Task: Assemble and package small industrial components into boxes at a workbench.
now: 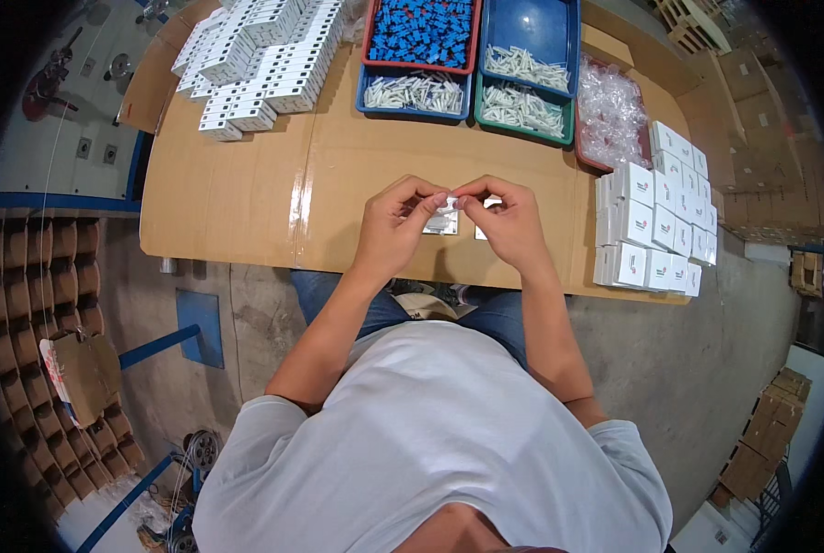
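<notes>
Over the near middle of the cardboard-covered table [246,207], my left hand [401,217] and my right hand [507,221] meet with thumbs and forefingers pinched. Between the fingertips is a small whitish piece [450,202], too small and covered to name. Just below the fingertips, beside my left thumb, lies a flat white piece with a dark lower edge [441,224]. A second light piece [482,232] shows next to my right hand, mostly hidden by it.
Stacked white boxes [269,83] fill the far left; more white boxes [652,221] stand at right. Along the back are a red tray of blue parts [367,41], blue [360,97] and green [559,136] trays of white sticks, and a tray of clear plastic bags [610,106].
</notes>
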`<state>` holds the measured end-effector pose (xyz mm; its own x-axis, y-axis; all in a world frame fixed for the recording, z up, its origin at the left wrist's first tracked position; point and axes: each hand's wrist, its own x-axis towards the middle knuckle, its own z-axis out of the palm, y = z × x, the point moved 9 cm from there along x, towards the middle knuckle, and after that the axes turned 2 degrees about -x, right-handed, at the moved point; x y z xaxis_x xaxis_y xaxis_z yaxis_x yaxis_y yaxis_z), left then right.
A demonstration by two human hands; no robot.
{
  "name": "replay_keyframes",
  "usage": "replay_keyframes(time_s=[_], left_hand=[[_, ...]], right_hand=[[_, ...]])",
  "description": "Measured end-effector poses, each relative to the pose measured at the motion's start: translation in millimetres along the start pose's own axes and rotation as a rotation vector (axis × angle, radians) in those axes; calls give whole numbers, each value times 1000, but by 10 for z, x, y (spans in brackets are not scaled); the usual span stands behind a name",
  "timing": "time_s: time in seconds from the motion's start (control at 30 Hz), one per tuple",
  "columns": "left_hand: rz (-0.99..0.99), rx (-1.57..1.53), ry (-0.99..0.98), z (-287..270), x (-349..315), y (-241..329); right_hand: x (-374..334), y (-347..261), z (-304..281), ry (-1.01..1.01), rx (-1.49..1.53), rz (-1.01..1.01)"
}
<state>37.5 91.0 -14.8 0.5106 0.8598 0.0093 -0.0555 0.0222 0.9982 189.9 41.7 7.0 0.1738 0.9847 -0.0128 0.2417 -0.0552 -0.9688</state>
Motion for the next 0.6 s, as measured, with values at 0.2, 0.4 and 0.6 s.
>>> replay_keyframes(time_s=[0.2, 0.4, 0.6], left_hand=[[-79, -330, 54, -8, 37, -83], [-439, -500, -240, 121, -30, -709], [-376, -246, -44, -81, -1, -1209]], right_hand=[[28, 104, 9, 43, 215, 44], [101, 429, 80, -77, 268, 45], [39, 896, 191, -1, 198, 7]])
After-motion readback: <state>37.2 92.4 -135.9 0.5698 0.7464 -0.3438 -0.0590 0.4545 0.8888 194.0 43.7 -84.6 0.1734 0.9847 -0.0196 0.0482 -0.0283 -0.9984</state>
